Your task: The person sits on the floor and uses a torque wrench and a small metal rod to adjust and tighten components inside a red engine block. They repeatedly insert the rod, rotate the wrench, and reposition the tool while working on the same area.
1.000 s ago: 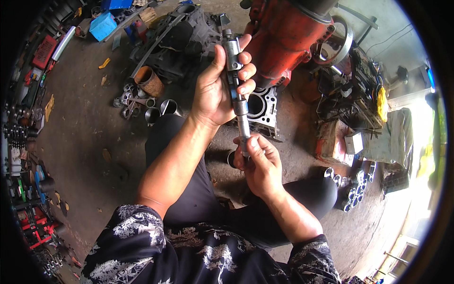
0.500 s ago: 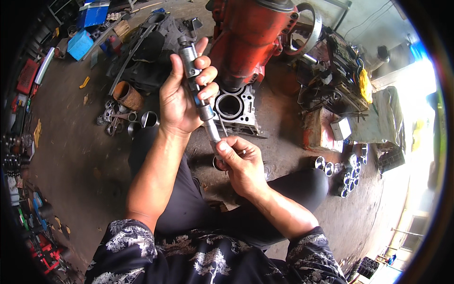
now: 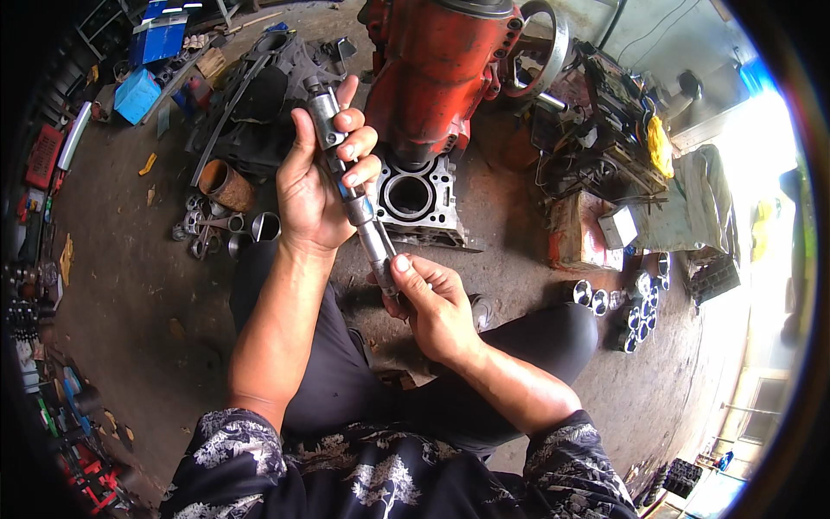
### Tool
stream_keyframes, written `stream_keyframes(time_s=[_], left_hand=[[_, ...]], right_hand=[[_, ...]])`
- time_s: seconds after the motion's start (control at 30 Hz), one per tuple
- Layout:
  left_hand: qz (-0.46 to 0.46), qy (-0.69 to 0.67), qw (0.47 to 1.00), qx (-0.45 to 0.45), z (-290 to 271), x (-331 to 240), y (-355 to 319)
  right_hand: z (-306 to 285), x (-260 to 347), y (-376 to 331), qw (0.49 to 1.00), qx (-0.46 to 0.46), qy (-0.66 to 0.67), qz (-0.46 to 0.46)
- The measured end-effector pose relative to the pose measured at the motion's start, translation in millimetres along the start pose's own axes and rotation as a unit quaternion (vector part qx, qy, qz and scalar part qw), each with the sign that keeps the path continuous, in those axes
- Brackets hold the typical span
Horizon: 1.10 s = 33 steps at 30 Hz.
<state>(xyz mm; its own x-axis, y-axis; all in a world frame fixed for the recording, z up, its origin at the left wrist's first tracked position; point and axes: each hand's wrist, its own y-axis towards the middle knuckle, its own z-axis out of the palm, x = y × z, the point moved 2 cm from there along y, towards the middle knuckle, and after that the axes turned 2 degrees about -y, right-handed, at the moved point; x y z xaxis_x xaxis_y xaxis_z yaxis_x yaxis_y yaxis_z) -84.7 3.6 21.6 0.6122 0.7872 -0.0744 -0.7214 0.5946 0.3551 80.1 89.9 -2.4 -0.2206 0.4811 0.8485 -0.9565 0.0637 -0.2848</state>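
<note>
My left hand (image 3: 304, 208) wraps round a long, segmented metal shaft-like tool (image 3: 325, 117), with a knobbed upper end, a dark slotted middle and a smooth silver lower sleeve. The tool slants down toward my right hand (image 3: 443, 313). There my right thumb and fingers pinch around the tool's lower end, partly hiding it. Beside the sleeve a thin metal rod (image 3: 386, 238) sticks up from the right fingers. Behind the tool, a grey engine block (image 3: 445, 203) with round bores sits on the floor.
A large red engine housing (image 3: 424, 78) stands behind the block. Connecting rods (image 3: 207, 223) and a rusty cylinder sleeve (image 3: 226, 185) lie to the left. Rightward are a worn box (image 3: 577, 233) and several metal rings or pistons (image 3: 640, 316). Tools line the far left.
Both hands and the tool have shifted slightly left in the picture. The thin rod now lies closer along the sleeve, and my right thumb sits nearer to it.
</note>
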Motion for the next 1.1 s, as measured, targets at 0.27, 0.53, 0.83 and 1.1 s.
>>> stream_keyframes(time_s=[0.27,0.53,0.83,1.1], left_hand=[[0.003,0.011,1.000,-0.007,-1.6,-0.3,0.0],[0.006,0.002,1.000,0.003,-3.8,-0.2,0.7],[0.005,0.026,1.000,-0.010,-2.9,2.2,-0.7],[0.012,0.048,0.999,-0.008,-1.4,-0.8,-1.7]], right_hand=[[3.5,1.4,-0.3,0.999,0.036,0.011,-0.006],[2.0,-1.6,0.6,0.999,0.036,0.020,-0.018],[3.9,0.7,-3.1,0.996,0.052,0.064,0.028],[0.2,-7.1,0.9,0.996,0.058,0.061,-0.011]])
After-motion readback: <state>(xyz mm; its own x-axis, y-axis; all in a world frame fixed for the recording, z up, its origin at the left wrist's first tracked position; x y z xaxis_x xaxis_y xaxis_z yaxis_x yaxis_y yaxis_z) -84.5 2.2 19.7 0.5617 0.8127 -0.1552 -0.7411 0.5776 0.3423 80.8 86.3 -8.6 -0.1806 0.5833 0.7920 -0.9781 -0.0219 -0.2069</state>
